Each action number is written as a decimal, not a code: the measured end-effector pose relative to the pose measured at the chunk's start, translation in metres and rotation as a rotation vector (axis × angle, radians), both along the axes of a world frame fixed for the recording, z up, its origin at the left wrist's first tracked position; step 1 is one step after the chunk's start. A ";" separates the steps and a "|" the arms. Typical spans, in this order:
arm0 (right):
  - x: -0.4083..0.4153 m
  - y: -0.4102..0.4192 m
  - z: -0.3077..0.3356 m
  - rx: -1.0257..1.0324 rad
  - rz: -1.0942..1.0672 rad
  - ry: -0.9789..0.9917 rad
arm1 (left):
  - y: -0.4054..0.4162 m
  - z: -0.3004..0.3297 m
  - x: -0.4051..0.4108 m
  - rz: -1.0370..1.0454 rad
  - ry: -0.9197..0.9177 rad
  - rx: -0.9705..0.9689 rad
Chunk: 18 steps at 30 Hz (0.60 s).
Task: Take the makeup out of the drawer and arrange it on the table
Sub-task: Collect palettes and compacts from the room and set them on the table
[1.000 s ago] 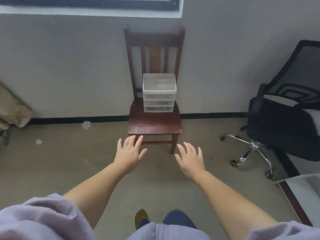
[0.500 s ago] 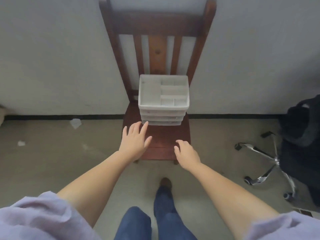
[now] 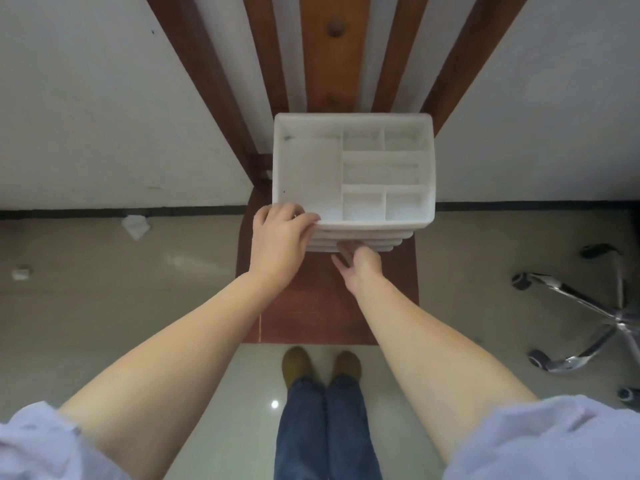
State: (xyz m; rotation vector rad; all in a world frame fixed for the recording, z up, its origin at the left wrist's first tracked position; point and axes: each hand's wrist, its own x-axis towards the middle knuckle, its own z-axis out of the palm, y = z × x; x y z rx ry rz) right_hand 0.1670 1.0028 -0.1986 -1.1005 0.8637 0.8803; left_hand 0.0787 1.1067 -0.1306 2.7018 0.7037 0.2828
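Over the last second the person has walked up from well back in the room to stand right at the wooden chair (image 3: 332, 306), and both hands, which a second ago hung spread and empty in the air short of the seat, have now arrived at the white drawer organizer (image 3: 353, 168) standing at the far end of the seat against the chair back. That means the approach is over and the drawer opening is about to begin; no drawer looks pulled out yet, and no makeup is visible, so whatever there is must sit hidden inside the stacked drawers (image 3: 356, 242) below the divided top tray, whose compartments look bare. The left hand (image 3: 280, 242) lies over the near left corner of the organizer, fingers bent over the top rim and touching it, seemingly bracing the unit more than gripping it. The right hand (image 3: 358, 265) sits lower, at the near face of the drawers, fingers reaching up to the fronts and loosely bent; whether it has already hooked a drawer pull I cannot tell, since the fingertips are blurred against the white plastic. No table is in view; the floor, an office chair base (image 3: 588, 320) at right and the person's shoes (image 3: 322, 365) near the chair fill the rest
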 end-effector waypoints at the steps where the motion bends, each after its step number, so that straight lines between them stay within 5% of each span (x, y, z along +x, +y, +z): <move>1: 0.001 0.003 -0.002 0.023 -0.026 0.012 | 0.000 0.000 0.000 0.000 -0.014 0.005; 13: -0.071 -0.052 -0.023 0.052 -0.064 0.132 | 0.002 0.004 -0.001 -0.045 -0.018 -0.001; 16: -0.083 -0.074 -0.016 0.106 0.037 0.155 | -0.004 0.004 -0.003 -0.038 0.011 -0.014; 18: -0.076 -0.085 -0.003 0.029 0.286 0.132 | -0.010 0.003 -0.012 -0.076 0.012 0.045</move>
